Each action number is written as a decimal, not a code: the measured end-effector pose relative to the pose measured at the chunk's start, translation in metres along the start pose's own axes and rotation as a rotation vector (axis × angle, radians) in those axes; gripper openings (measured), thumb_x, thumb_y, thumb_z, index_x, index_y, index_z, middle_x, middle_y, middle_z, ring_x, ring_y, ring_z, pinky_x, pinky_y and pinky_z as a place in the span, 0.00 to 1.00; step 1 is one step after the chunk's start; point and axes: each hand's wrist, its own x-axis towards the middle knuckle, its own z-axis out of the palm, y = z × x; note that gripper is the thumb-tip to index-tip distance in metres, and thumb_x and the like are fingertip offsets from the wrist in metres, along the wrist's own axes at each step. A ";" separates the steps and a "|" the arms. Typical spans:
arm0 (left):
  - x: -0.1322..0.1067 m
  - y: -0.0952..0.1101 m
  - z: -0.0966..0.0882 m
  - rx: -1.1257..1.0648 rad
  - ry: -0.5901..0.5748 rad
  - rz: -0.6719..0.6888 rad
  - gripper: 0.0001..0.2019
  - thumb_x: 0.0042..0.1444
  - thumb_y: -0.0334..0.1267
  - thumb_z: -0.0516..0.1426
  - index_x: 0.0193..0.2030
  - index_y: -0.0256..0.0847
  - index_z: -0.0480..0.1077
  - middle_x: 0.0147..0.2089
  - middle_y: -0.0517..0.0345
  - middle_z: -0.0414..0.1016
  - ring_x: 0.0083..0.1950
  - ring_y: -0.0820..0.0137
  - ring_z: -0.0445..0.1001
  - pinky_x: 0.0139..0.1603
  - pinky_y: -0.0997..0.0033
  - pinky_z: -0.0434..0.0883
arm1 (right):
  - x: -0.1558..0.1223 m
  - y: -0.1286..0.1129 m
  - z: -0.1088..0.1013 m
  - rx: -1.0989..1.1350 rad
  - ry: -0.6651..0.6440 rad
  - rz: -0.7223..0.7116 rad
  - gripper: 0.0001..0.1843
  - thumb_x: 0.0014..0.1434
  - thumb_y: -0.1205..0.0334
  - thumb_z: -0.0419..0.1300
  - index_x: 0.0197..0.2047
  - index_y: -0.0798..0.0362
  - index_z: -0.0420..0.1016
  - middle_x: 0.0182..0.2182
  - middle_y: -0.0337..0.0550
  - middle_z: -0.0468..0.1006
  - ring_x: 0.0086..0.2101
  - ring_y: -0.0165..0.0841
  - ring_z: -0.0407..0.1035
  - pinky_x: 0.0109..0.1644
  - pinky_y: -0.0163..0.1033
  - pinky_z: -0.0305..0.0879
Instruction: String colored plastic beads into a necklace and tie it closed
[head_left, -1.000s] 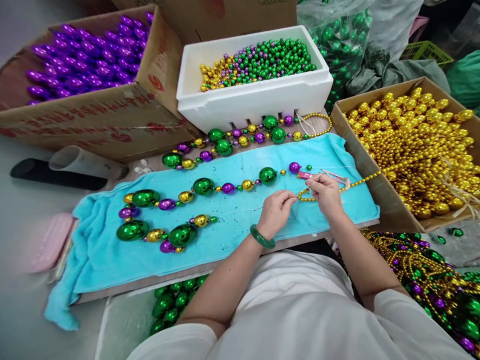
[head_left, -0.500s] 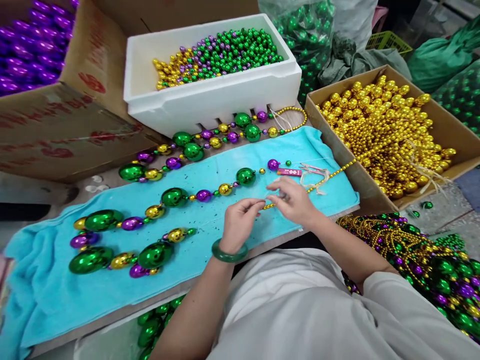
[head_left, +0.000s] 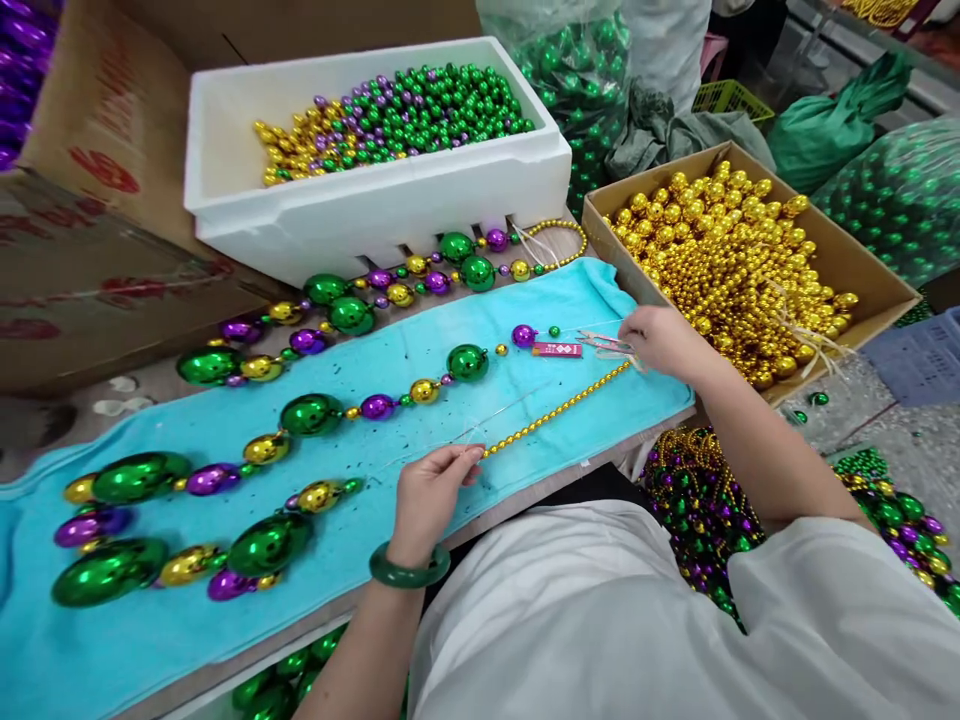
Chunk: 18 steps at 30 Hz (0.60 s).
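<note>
My left hand [head_left: 439,490], with a green bangle at its wrist, pinches the near end of a gold bead string [head_left: 559,410]. The string runs nearly straight across the turquoise towel [head_left: 420,350] toward my right hand [head_left: 660,340]. That hand's fingers are curled closed over the handle end of the thread snips [head_left: 604,343]; what they grip is hidden. Beside the snips lie a small pink packet [head_left: 559,350], a purple bead [head_left: 523,335] and a small green bead [head_left: 554,331]. A strand of large green, gold and purple beads [head_left: 311,415] curves across the left of the towel.
A white foam box [head_left: 375,215] of small mixed beads stands behind the towel. To the right is a cardboard box [head_left: 862,300] of gold beads, with finished-looking strands [head_left: 697,510] heaped below it. Another cardboard box [head_left: 127,230] borders the left.
My right hand has moved away from my left hand, rightward to the snips. My left hand keeps its pinch, and the gold bead string now stretches longer between them. The view has shifted.
</note>
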 end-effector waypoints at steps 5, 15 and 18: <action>0.000 -0.001 -0.003 0.032 0.028 0.014 0.16 0.42 0.48 0.64 0.32 0.37 0.78 0.28 0.58 0.77 0.29 0.71 0.72 0.31 0.74 0.69 | 0.011 -0.006 -0.020 0.088 0.191 -0.166 0.18 0.54 0.75 0.51 0.43 0.53 0.75 0.45 0.46 0.75 0.45 0.36 0.68 0.49 0.42 0.63; 0.004 -0.004 -0.013 -0.135 -0.001 -0.081 0.19 0.36 0.49 0.67 0.31 0.37 0.77 0.27 0.59 0.76 0.29 0.72 0.72 0.30 0.75 0.69 | -0.029 0.010 0.026 -0.424 -0.094 -0.291 0.14 0.61 0.71 0.50 0.39 0.56 0.78 0.38 0.51 0.77 0.43 0.43 0.62 0.49 0.50 0.50; 0.003 -0.002 -0.011 -0.145 0.002 -0.092 0.19 0.37 0.49 0.67 0.33 0.37 0.77 0.30 0.58 0.76 0.30 0.71 0.73 0.31 0.75 0.70 | -0.028 0.009 0.027 -0.464 -0.049 -0.363 0.15 0.61 0.72 0.50 0.38 0.53 0.78 0.40 0.48 0.77 0.45 0.43 0.61 0.55 0.55 0.44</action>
